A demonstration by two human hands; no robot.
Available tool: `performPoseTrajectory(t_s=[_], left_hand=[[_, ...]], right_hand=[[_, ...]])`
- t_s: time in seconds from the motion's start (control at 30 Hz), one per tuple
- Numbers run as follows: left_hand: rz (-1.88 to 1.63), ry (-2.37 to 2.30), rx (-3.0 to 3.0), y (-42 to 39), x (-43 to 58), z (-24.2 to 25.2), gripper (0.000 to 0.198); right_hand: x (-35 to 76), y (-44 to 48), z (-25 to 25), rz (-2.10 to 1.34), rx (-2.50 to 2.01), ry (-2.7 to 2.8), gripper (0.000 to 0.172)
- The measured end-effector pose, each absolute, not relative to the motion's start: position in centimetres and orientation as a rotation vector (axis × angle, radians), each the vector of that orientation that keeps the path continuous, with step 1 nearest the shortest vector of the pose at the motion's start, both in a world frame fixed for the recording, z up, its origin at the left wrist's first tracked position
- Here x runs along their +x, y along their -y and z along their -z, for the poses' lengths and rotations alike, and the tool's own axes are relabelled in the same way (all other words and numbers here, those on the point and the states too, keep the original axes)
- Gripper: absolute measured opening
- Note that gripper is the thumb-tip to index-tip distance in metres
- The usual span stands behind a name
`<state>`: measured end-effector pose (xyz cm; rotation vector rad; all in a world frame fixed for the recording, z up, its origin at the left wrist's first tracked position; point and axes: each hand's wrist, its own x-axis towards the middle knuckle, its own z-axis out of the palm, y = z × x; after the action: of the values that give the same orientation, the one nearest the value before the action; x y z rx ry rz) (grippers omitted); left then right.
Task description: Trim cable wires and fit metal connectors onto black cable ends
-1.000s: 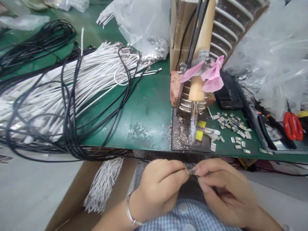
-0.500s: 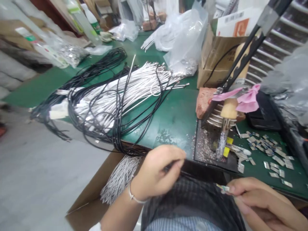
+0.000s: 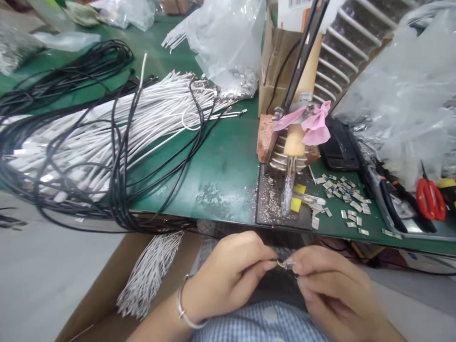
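Just in front of the bench edge, my left hand (image 3: 237,273) pinches the end of a thin cable, from which short yellowish wires (image 3: 280,263) stick out. My right hand (image 3: 338,285) closes thumb and fingertips on a small metal connector (image 3: 290,265) at those wires. The two sets of fingertips are almost together; whether wires and connector are joined is too small to tell. On the bench ahead, a soldering iron (image 3: 290,175) hangs tip down from a stand tied with pink cloth (image 3: 317,124), over a dark, solder-specked plate (image 3: 265,204).
Small metal connector pieces (image 3: 344,190) lie scattered right of the plate, near red-handled pliers (image 3: 430,198) and a black phone (image 3: 337,147). Bundled white cables (image 3: 153,118) and looped black cables (image 3: 117,180) cover the left. A cardboard box (image 3: 96,275) with white cables stands below the bench.
My hands have come together, the right one moving left with its connector to the left fingertips. The camera view has shifted right and down, bringing the pliers into view.
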<state>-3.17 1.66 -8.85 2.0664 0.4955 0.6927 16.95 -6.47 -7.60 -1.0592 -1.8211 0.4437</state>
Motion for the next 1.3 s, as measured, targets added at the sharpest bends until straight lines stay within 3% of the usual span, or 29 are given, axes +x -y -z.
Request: performPoseTrajectory(t_s=[0.23, 1.3], left_hand=[[-0.803, -0.557, 2.16, -1.9, -3.0, 9.0, 0.019], [-1.033, -0.732, 2.417, -2.6, -1.8, 9.7, 0.022]], right_hand=[[16.8, 6.3, 8.6, -0.351, -1.233, 1.777, 0.021], [16.0, 4.1, 9.8, -0.284, -1.261, 1.596, 0.025]])
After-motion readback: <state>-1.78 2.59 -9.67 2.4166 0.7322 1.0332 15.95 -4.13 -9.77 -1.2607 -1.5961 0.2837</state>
